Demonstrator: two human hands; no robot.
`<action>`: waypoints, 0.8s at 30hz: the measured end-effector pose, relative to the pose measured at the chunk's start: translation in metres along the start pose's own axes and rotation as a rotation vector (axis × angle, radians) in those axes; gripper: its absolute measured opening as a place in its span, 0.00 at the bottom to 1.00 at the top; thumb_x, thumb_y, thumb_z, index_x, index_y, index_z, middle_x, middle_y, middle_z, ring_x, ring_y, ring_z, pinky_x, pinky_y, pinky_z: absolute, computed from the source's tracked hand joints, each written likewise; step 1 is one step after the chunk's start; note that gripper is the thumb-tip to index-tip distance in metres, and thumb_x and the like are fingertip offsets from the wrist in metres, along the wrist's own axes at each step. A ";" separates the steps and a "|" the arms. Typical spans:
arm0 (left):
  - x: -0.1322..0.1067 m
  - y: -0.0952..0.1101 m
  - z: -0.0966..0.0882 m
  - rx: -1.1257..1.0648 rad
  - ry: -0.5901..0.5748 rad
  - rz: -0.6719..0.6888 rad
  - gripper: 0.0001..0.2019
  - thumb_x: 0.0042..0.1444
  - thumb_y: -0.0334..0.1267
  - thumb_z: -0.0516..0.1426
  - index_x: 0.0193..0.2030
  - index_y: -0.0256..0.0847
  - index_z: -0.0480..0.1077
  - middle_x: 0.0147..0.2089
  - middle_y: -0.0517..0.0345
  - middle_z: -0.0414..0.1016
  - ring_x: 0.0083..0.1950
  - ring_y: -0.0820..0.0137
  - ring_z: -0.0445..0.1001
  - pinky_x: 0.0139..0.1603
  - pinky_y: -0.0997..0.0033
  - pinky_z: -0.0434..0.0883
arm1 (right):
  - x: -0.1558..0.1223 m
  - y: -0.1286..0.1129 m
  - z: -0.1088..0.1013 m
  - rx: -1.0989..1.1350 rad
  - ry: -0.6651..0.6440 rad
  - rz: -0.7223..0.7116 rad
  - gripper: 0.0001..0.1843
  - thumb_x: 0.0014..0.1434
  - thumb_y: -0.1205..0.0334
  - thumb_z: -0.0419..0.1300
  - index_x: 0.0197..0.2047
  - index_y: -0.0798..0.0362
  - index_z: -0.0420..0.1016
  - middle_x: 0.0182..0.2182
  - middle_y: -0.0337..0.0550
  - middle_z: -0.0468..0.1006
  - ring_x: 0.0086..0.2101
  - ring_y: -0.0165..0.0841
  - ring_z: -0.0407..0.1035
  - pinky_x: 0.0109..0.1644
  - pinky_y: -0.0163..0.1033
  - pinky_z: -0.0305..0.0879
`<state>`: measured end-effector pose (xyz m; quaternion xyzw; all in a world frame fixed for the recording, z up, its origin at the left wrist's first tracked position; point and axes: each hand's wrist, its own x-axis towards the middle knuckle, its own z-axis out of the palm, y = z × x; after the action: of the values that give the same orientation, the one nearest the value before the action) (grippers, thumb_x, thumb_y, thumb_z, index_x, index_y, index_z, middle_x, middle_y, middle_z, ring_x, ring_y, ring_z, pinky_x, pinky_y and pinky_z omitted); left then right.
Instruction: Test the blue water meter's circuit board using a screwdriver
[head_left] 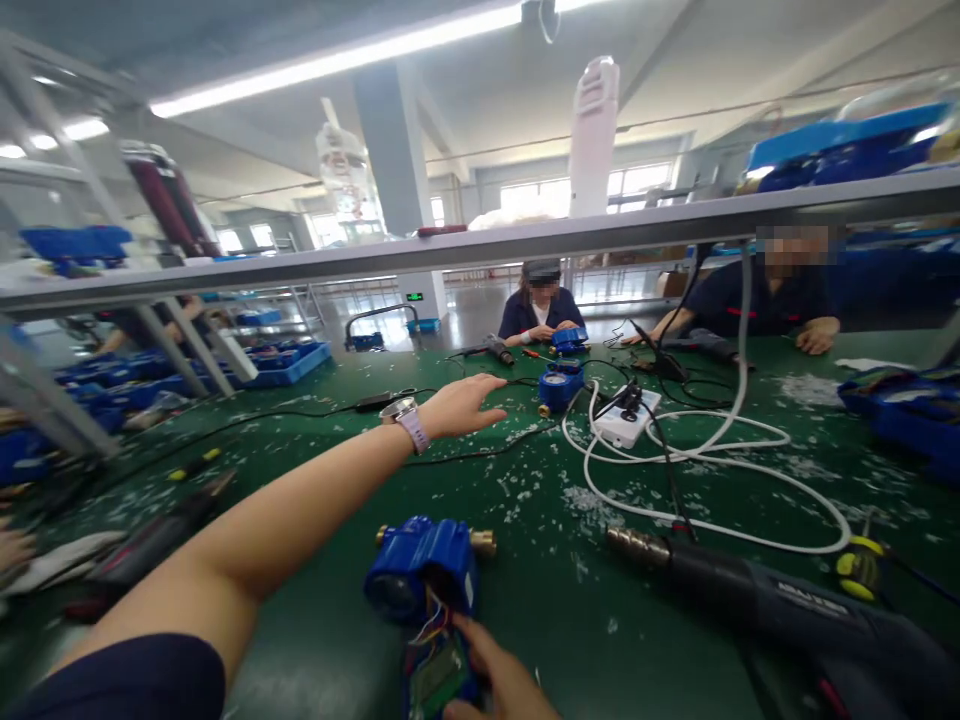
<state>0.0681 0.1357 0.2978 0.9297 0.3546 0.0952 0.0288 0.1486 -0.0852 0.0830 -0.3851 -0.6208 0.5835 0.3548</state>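
Toward the green counter's (315,650) near edge, my right fingers (480,645) hold a blue electronics housing (439,680) wired to a blue brass-ended meter (424,560); left fingers (486,384) spread empty, seemingly mid-reach; next needs slack wires (430,624).

Relative to the power strip (628,420), I see: white cable (744,335) alongside; blue bin (911,420) right; shelf (480,252) above.

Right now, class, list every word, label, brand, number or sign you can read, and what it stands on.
None can be read with certainty.
Heat gun at right: pale lettering, too blurred to read.
Green sign in the background: marks too small to read.
Wristwatch: no numbers legible.
Display unit in the right hand: no characters legible.
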 end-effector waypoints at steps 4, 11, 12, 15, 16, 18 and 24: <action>-0.118 0.013 -0.029 -0.075 0.128 0.034 0.26 0.61 0.44 0.55 0.64 0.40 0.59 0.65 0.52 0.65 0.65 0.64 0.64 0.67 0.62 0.61 | -0.001 -0.003 0.006 0.280 0.085 0.045 0.45 0.47 0.53 0.67 0.65 0.57 0.59 0.58 0.54 0.67 0.58 0.48 0.60 0.63 0.49 0.55; -0.275 0.022 0.028 -0.463 0.228 -0.223 0.15 0.61 0.42 0.55 0.53 0.43 0.69 0.52 0.53 0.76 0.54 0.64 0.73 0.57 0.63 0.69 | -0.005 -0.016 0.010 0.482 0.012 0.065 0.45 0.50 0.48 0.70 0.64 0.57 0.57 0.50 0.55 0.74 0.53 0.47 0.67 0.61 0.51 0.55; -0.287 0.024 0.041 -0.517 0.179 -0.272 0.12 0.61 0.42 0.55 0.48 0.43 0.72 0.48 0.54 0.78 0.51 0.65 0.75 0.54 0.65 0.71 | -0.006 -0.018 0.011 0.509 0.005 0.069 0.44 0.50 0.49 0.70 0.63 0.57 0.57 0.49 0.54 0.75 0.52 0.46 0.68 0.61 0.51 0.55; -0.306 0.030 0.079 -0.615 0.034 -0.393 0.08 0.58 0.41 0.57 0.39 0.41 0.75 0.40 0.55 0.79 0.44 0.65 0.76 0.49 0.66 0.72 | -0.007 -0.020 0.014 0.562 0.028 0.089 0.42 0.51 0.52 0.71 0.63 0.56 0.59 0.51 0.53 0.74 0.52 0.44 0.68 0.61 0.49 0.56; -0.306 0.032 0.089 -0.647 -0.016 -0.407 0.09 0.56 0.41 0.59 0.40 0.41 0.75 0.42 0.55 0.79 0.45 0.64 0.76 0.50 0.65 0.71 | -0.008 -0.021 0.015 0.567 0.042 0.097 0.42 0.50 0.52 0.71 0.63 0.56 0.60 0.52 0.52 0.73 0.51 0.44 0.68 0.60 0.48 0.57; -0.302 0.035 0.108 -0.726 -0.108 -0.392 0.17 0.51 0.40 0.63 0.49 0.42 0.74 0.50 0.53 0.78 0.52 0.61 0.74 0.56 0.62 0.69 | -0.010 -0.023 0.015 0.574 0.058 0.112 0.41 0.50 0.52 0.71 0.63 0.55 0.62 0.54 0.51 0.72 0.51 0.44 0.68 0.57 0.47 0.59; -0.265 0.037 0.143 -1.168 -0.117 -0.282 0.38 0.46 0.37 0.65 0.64 0.38 0.60 0.66 0.47 0.64 0.67 0.57 0.62 0.71 0.56 0.55 | -0.011 -0.025 0.006 0.648 0.053 0.118 0.35 0.53 0.52 0.70 0.61 0.53 0.67 0.50 0.49 0.75 0.51 0.43 0.68 0.56 0.45 0.60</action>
<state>-0.0730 -0.0657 0.1210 0.7080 0.3612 0.2183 0.5662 0.1464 -0.0986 0.1074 -0.3024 -0.3702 0.7599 0.4406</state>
